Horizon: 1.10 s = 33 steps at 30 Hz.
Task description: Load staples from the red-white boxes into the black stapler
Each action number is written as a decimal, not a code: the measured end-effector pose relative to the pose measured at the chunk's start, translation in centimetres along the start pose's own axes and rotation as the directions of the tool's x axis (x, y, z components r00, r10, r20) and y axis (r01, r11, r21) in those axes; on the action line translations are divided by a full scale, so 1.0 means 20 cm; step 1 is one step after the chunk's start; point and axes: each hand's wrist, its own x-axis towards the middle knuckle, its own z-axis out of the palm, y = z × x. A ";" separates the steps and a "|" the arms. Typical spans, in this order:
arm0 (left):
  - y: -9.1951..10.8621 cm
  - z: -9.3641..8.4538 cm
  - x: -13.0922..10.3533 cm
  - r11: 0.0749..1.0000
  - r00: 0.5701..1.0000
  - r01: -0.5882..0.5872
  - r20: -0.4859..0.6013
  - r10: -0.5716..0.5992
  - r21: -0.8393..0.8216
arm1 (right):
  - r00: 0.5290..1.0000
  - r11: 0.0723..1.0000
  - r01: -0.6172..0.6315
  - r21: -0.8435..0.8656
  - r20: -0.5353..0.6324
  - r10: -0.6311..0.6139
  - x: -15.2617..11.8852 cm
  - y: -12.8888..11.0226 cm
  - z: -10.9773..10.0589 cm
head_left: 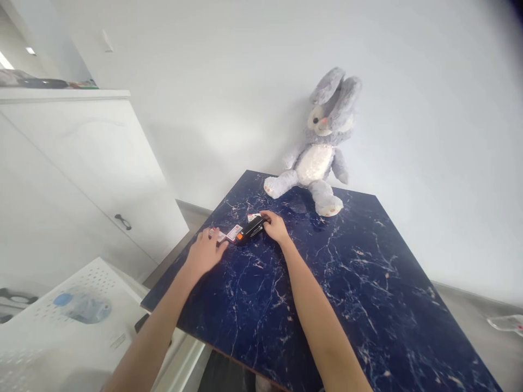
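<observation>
Forearms (318,305) reach over the table (253,305); right hand (275,226) grips the black tool (250,228), left hand (205,251), loosely open, touches a packet (221,237) (best kept steady).

Head-worn view, forward and down over the marbled tabletop (253,299)

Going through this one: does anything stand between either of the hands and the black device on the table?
For the right hand, nothing visible: it touches the device. Between the left hand's fingertips and the device lies a small white item with red markings, by the device's orange end.
</observation>
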 end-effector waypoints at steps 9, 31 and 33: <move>0.14 -0.02 -0.28 0.988 0.975 0.155 -0.161 -0.150 0.015 | 0.994 0.992 0.089 -0.085 0.078 -0.083 0.01 0.02 0.01; 0.33 0.09 0.15 0.994 0.980 0.021 -0.193 -0.042 -0.110 | 0.997 0.974 0.076 -0.212 -0.010 -0.079 0.01 0.00 0.01; 0.34 0.10 0.18 0.993 0.979 0.057 -0.191 -0.076 -0.103 | 0.997 0.975 0.073 -0.209 0.000 -0.074 0.01 0.00 0.01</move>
